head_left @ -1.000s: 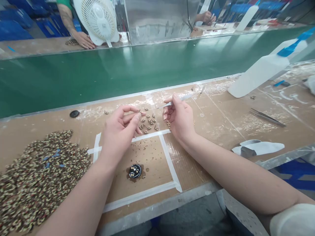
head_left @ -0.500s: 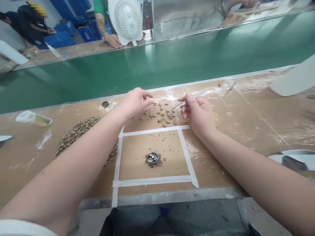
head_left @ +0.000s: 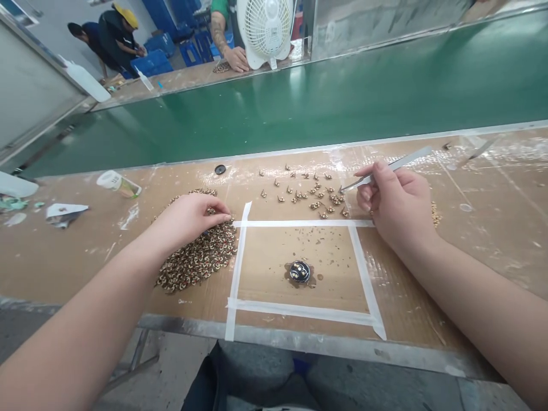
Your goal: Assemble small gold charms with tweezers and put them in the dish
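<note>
My left hand [head_left: 199, 216] rests over a big pile of small gold and dark pieces [head_left: 199, 257], its thumb and fingertips close together at the pile's upper right edge; what they hold, if anything, is too small to name. Metal tweezers [head_left: 406, 160] are gripped in my right hand [head_left: 396, 200], their tip at the right side of several scattered small pieces [head_left: 315, 188]. Inside a white tape frame [head_left: 299, 310] lies a round black disc [head_left: 299, 272] with small light dots and a dark wet patch around it. Small gold beads [head_left: 435, 216] show beside my right hand.
A clear cup [head_left: 119, 184] lies on its side at the left, near a black cap [head_left: 220, 169] and white scraps [head_left: 65, 214]. Beyond the table runs a green belt [head_left: 274, 117]. Across it are a white fan [head_left: 268, 31] and a person's hand [head_left: 237, 59].
My left hand has moved from above the scattered pieces left and down to the big pile. My right hand still holds the tweezers near the scattered pieces. The view has shifted left.
</note>
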Demonstrator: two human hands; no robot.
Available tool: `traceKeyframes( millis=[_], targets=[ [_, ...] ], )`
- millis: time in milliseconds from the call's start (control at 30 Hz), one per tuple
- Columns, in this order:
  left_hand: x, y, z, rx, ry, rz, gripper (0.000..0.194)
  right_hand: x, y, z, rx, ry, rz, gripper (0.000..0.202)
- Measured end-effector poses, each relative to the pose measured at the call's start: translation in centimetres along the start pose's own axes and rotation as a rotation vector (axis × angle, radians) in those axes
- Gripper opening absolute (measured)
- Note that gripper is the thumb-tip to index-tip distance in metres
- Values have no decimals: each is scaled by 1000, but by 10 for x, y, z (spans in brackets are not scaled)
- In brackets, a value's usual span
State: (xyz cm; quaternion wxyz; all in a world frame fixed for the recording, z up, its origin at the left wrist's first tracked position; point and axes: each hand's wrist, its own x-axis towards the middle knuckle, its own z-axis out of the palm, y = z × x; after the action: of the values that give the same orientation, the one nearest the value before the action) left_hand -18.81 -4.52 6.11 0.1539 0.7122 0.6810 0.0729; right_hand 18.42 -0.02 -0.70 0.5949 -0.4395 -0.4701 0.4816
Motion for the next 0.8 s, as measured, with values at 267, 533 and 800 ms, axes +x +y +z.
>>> traceKeyframes(
  millis=[267,533,800],
  targets=[
    [15,0,4,18,-17,94,11,26,-18,-28,-260,159,-323,39],
    [14,78,20,-611,225,12,28,61,-14,-67,-739,25,-329,46],
    [44,141,65,-1275,47,45,15,68,0,-70,-769,-22,-248,47]
  ],
)
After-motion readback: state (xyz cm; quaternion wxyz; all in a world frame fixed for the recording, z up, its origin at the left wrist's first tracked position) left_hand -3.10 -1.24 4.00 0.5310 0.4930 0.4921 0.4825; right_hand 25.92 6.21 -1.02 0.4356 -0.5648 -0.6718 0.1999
